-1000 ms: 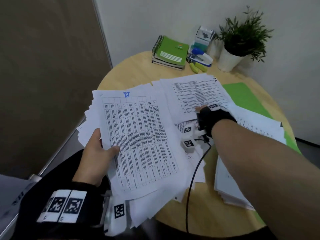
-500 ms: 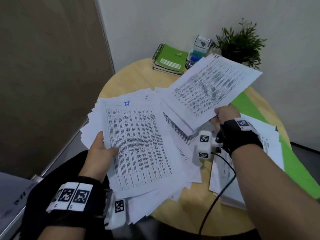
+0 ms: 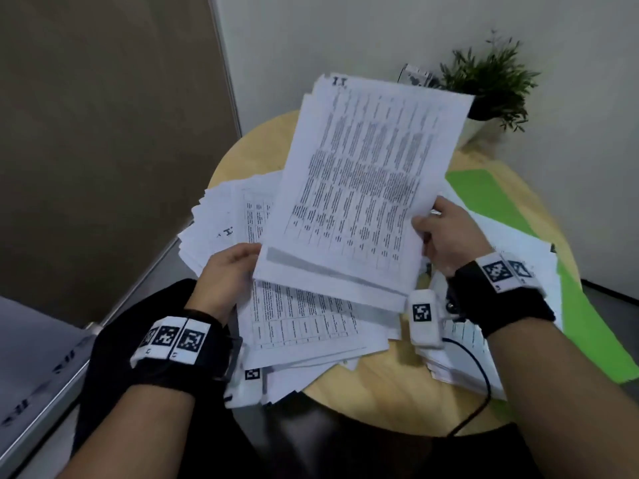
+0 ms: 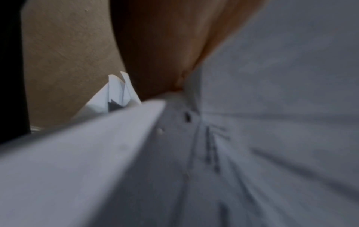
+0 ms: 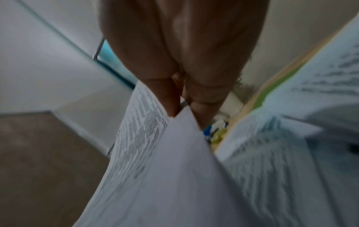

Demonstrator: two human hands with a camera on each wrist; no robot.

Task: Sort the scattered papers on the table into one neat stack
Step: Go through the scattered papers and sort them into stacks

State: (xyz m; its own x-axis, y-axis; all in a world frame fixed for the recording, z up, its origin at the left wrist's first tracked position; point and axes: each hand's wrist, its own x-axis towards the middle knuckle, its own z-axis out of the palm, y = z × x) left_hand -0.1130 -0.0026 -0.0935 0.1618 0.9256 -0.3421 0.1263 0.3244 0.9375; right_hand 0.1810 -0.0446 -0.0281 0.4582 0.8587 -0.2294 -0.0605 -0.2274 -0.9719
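Observation:
A thick, uneven sheaf of printed papers [image 3: 304,319] hangs over the near left edge of the round wooden table [image 3: 377,385]. My left hand [image 3: 231,267] grips its left side; in the left wrist view only blurred paper edges [image 4: 120,138] and the hand [image 4: 165,46] show. My right hand [image 3: 439,229] pinches the right edge of a few printed sheets [image 3: 366,181], held tilted above the sheaf. The right wrist view has thumb and fingers [image 5: 180,101] nipping that paper edge [image 5: 161,153]. More loose papers [image 3: 501,340] lie on the table under my right wrist.
A green folder [image 3: 484,188] lies under the papers on the right side. A potted plant [image 3: 491,88] stands at the back by the wall, with a small box [image 3: 415,76] beside it. A brown partition [image 3: 103,150] runs close along the left. A black cable [image 3: 480,399] trails off the table's front.
My right hand lifted the printed sheets off the table and swung them left, over the sheaf in my left hand. My left hand has kept its grip.

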